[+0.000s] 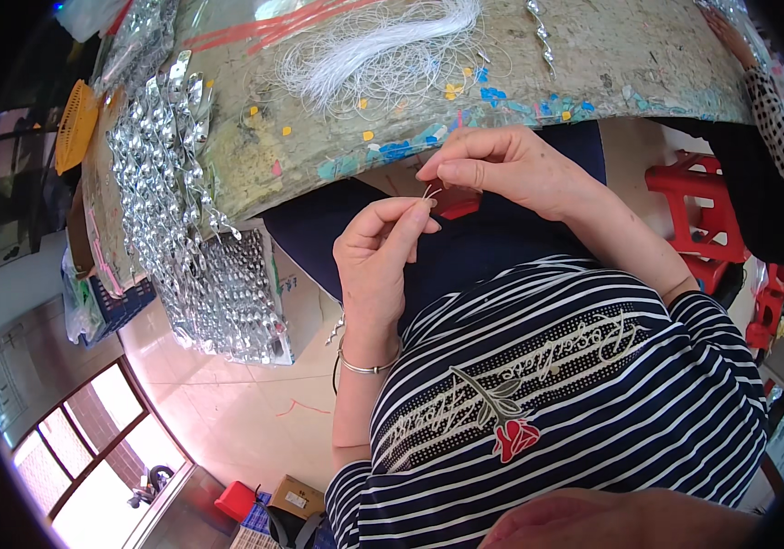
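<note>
My left hand [381,247] is closed in a pinch, thumb against forefinger, with the short ends of a thin white string [429,191] sticking up from the fingertips. Just above it, my right hand [511,169] is closed too, its thumb and forefinger together close to those ends. Whatever it grips is too fine to make out. Both hands are over my lap, in front of the table's near edge. Beyond them on the table lies a loose, tangled hank of white string [392,59].
Twisted silver foil strips [158,174] hang over the left edge of the worn table [309,156]; a single silver strip [543,37] lies at the back. Another person's hand [729,38] rests at the far right. Red plastic stools [698,215] stand to the right, a yellow basket [74,128] at the left.
</note>
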`<state>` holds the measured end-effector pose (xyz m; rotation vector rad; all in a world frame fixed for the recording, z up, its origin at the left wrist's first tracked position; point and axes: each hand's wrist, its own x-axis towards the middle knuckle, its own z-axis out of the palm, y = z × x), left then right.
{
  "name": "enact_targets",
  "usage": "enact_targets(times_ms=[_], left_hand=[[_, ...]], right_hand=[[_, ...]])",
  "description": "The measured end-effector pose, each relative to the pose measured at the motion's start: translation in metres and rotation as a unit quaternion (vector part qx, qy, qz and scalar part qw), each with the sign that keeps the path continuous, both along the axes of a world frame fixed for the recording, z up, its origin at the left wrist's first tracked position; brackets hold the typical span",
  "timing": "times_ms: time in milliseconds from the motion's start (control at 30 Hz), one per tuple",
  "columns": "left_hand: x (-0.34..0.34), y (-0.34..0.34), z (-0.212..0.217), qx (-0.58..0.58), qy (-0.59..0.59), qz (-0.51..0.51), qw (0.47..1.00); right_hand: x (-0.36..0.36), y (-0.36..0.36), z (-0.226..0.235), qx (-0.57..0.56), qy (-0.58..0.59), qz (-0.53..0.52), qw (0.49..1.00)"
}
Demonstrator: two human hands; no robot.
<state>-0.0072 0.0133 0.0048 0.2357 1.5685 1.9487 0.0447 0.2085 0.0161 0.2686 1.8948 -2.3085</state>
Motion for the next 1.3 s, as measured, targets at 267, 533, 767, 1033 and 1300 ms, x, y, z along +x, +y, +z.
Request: enact_targets(times_ms=[267,533,767,1033,1300], left_hand=[[0.000,0.000,0.001,-0.001,-0.001,-0.010,1.000],[0.002,0.003,0.003,0.000,-0.012,0.013,1.000],[0.003,0.004,0.004,-0.007,-0.003,0.033,0.999],[0.003,0.002,0.004,-0.013,-0.016,0.026,0.999],[0.001,0.000,0.003,-0.037,0.003,0.005,0.999]], right_hand=[[-0.002,-0.004,-0.009,0.002,0.030,0.013,0.999],[-0.001,-0.005,-0.007,0.023,0.058,0.006,0.998],[0.001,-0.006,-0.002,-0.024,0.018,0.003,1.000],[0.004,-0.005,-0.002,0.065,0.058,0.028,0.996],[0.001,-0.001,0.003,0.379,0.240,0.024,0.894]])
